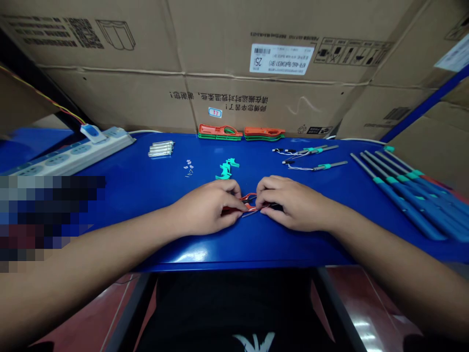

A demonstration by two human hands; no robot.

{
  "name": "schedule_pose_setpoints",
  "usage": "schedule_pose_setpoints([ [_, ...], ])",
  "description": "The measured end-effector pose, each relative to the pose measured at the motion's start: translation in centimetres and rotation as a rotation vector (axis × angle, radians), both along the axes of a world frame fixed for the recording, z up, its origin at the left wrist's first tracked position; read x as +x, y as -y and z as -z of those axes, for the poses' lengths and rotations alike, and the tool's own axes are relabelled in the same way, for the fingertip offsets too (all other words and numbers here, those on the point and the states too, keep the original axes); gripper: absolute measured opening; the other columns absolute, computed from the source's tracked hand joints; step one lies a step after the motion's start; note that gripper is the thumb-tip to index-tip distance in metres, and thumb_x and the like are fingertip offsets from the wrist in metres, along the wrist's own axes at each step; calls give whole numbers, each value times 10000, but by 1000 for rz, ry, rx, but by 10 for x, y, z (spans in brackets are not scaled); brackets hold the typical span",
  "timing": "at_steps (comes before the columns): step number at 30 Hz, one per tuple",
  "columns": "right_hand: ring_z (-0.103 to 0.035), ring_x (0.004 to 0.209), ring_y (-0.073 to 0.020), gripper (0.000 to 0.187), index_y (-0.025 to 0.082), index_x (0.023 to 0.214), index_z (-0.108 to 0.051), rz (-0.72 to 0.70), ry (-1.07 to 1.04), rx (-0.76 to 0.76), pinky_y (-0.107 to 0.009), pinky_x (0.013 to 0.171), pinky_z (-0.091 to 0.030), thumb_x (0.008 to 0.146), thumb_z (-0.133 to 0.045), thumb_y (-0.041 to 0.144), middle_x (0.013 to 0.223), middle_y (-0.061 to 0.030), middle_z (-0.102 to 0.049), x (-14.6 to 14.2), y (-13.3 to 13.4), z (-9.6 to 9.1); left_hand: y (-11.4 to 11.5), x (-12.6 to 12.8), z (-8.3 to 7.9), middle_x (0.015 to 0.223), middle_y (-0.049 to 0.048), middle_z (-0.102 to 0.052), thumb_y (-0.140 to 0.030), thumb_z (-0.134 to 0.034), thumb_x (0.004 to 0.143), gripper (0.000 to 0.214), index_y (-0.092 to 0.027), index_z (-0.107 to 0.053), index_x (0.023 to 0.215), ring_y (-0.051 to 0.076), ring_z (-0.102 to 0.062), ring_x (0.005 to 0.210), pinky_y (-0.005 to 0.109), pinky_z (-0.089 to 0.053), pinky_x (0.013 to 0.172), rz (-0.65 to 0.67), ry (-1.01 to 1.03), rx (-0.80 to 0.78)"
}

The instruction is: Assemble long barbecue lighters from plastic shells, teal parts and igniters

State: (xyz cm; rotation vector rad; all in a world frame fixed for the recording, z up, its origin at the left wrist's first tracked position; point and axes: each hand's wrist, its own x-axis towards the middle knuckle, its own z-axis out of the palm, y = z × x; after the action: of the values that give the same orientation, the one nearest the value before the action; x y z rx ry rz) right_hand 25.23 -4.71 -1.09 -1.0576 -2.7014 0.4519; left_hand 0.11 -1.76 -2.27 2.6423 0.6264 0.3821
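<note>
My left hand [210,208] pinches the left part of an orange plastic casing half [251,207] with an oval opening, low over the front of the blue table. The fingers of my right hand [295,203] close on its other end, around a small black part and thin wires. A thin metal rod [249,214] shows under the fingertips. Much of the casing is hidden by both hands. Just beyond my left hand lie several green trigger-like pieces [226,169].
Stacked orange and green casings [220,132] stand along the cardboard [227,88]. Clear tubes [161,148] and tiny metal pieces [189,171] lie left. Wired metal rods [330,166] and several blue-handled lighters [406,203] lie right. A power strip [78,154] sits far left.
</note>
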Motion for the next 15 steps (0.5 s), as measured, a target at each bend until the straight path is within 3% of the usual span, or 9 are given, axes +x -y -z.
schedule_pose_setpoints([
  [6,-535,962,-235,126,183,917,-686,89,88,94,-408,870,-414,914,-560,188,1049,-88,-622,-9,9,-3,4,1,-1,994,54,-646,-231,-574,935,251,-264,-768,1090,189,-627,943,344,-492,895,32,-35,119],
  [15,-538,947,-225,122,184,922,-690,41,77,143,-394,860,-396,923,-571,211,1057,-90,-620,-5,8,-1,4,1,0,1037,79,-626,-246,-555,957,271,-250,-759,1135,198,-620,969,342,-501,896,65,-45,200],
])
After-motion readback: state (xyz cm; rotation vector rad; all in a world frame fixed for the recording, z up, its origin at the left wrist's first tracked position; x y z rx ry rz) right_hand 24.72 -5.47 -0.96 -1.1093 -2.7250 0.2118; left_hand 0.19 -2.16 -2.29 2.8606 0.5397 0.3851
